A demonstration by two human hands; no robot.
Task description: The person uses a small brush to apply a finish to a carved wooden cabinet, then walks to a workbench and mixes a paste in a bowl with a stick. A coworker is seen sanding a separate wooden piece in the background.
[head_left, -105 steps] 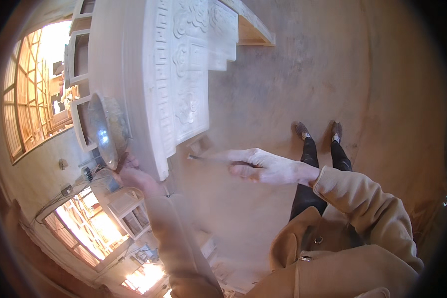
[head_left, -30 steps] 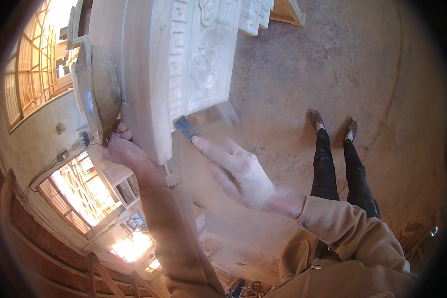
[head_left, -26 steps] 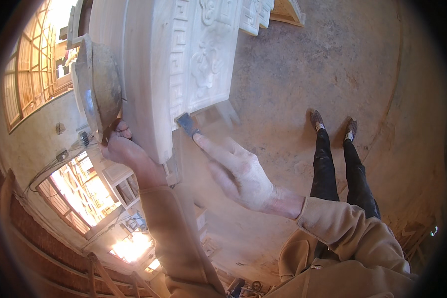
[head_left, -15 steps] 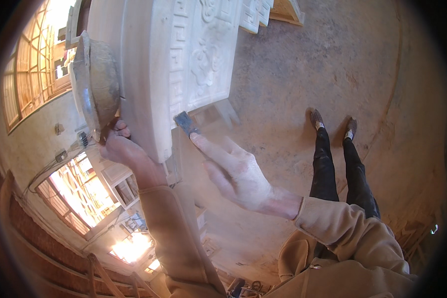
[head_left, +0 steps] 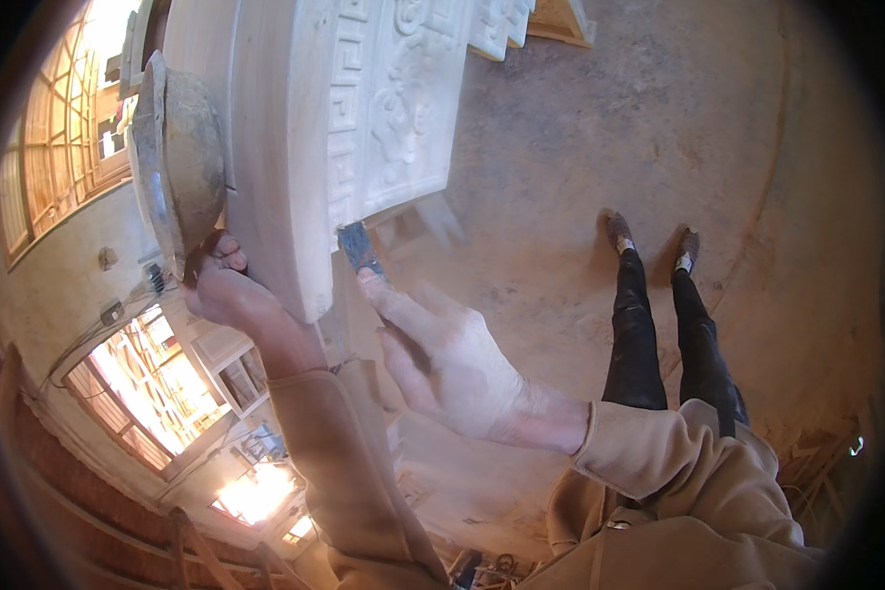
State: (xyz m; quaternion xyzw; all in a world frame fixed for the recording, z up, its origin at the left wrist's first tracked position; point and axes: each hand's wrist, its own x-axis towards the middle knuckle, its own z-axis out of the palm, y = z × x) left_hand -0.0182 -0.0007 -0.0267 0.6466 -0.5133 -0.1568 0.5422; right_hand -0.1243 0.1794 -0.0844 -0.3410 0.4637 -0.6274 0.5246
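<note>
A bowl (head_left: pixel 177 162) is held at upper left, left of the carved panel (head_left: pixel 364 128); a blade (head_left: pixel 359 251) is pressed below the panel's edge, centre frame.

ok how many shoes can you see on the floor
2. One shoe sits on the left and the other shoe just right of it, both on the dusty floor at the ends of the dark-trousered legs.

Putty knife (head_left: pixel 360 250) handle hidden inside the right hand (head_left: pixel 452 359); bowl (head_left: pixel 179 162) contents unseen.

Pale cream carved panel (head_left: pixel 393 108), dusty grey bowl (head_left: pixel 182 162).
</note>
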